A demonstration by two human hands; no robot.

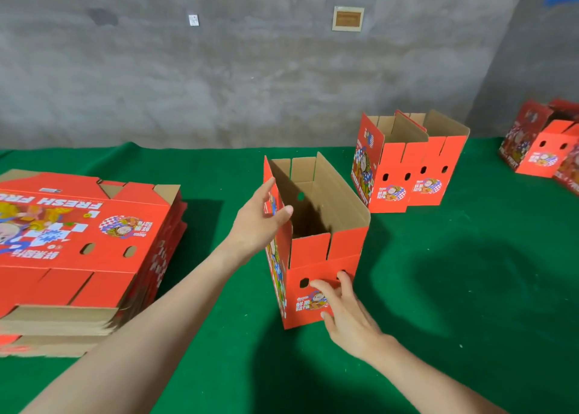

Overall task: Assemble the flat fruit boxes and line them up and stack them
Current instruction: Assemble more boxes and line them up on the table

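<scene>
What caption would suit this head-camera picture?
Left hand and right hand rest on an open-topped red cardboard fruit box on a green-covered table, beside a stack of flat red cardboard boxes.

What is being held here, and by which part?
The open box: left hand meets its left wall's top rim, thumb across the edge, whether pinching cannot be told; right hand presses straight fingers on its near end panel, gripping nothing.
</scene>
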